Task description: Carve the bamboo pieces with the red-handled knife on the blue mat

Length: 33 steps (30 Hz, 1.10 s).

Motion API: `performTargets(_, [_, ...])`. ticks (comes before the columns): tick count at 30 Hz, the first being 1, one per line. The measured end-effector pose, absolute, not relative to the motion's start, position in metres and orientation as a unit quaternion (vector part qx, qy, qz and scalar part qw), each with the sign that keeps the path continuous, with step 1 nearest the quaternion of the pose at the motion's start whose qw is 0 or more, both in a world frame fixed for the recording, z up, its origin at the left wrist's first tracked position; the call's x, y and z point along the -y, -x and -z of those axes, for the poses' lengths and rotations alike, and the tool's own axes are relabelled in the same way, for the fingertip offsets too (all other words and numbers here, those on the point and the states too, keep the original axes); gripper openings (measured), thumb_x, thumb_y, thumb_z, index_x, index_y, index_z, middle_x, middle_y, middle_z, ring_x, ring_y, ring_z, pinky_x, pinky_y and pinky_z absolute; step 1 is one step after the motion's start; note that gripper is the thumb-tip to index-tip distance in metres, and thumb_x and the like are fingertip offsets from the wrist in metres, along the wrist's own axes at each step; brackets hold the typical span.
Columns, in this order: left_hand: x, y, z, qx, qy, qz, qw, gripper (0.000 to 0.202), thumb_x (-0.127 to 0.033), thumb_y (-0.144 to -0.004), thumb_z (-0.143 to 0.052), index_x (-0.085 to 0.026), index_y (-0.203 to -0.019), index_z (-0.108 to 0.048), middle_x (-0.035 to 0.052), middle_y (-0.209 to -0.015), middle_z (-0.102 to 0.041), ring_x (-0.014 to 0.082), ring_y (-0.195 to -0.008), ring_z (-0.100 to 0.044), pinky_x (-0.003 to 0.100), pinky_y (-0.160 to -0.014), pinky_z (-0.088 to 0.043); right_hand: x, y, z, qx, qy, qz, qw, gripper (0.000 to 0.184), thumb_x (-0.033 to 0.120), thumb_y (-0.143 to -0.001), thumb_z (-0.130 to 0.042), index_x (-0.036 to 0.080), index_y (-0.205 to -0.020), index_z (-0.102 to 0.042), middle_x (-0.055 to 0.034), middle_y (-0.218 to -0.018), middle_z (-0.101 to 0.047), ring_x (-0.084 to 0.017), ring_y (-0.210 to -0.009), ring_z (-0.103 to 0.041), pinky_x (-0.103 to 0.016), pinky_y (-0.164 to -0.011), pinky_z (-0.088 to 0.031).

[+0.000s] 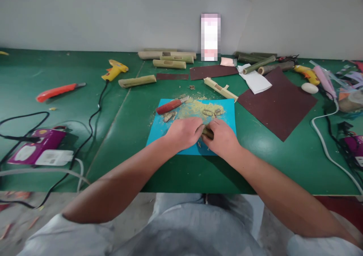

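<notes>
Over a blue sheet [155, 135], my left hand [185, 133] and my right hand [224, 137] meet with their fingers closed around a short piece of bamboo [208, 131]. Only a small part of the bamboo shows between them; the fingers cover its ends. Just beyond the left hand lies a carving knife [170, 106] with a red handle, its blade pointing to the upper right. Pale shavings and dust [195, 107] are scattered over the sheet's far half, with larger bamboo chips [214, 111] among them and darker bits [169, 116] beneath the knife.
Several cut bamboo tubes [169, 64] lie along the back. A notched bamboo piece [220, 89] sits beside brown sandpaper [279, 104]. To the left are a yellow glue gun [115, 70], an orange utility knife [58, 92] and a purple power strip [42, 146] with cables. Another glue gun [307, 74] lies right.
</notes>
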<state>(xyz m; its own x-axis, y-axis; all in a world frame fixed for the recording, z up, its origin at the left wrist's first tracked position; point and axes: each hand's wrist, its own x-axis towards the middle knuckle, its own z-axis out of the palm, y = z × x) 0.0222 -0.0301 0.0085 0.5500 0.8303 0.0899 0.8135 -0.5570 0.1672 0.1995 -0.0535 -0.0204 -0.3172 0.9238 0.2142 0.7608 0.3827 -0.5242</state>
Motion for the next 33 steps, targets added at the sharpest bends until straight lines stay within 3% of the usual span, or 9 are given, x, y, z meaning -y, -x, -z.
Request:
performTargets(10, [0.032, -0.023, -0.021, -0.464, -0.883, -0.038, 0.058, 0.025, -0.028, -0.094, -0.045, -0.018, -0.072, -0.055, 0.0049, -0.067, -0.059, 0.0175, -0.061, -0.051, 0.032, -0.055, -0.023, 0.052, -0.200, 0.021, 0.796, 0.521, -0.172, 0.257, 0.025, 0.024, -0.083, -0.058, 0.027, -0.071, -0.036, -0.0043, -0.080, -0.054, -0.021, -0.080, -0.048, -0.035, -0.069, -0.039])
performTargets(33, [0.030, -0.028, -0.022, -0.482, -0.874, -0.025, 0.061, 0.025, -0.028, -0.096, -0.046, -0.018, -0.078, -0.060, 0.0058, -0.071, -0.061, 0.0183, -0.062, -0.052, 0.032, -0.056, -0.024, 0.052, -0.199, 0.023, 0.803, 0.497, -0.175, 0.278, 0.025, 0.023, -0.084, -0.056, 0.027, -0.070, -0.035, -0.0040, -0.077, -0.049, -0.021, -0.079, -0.047, -0.035, -0.069, -0.039])
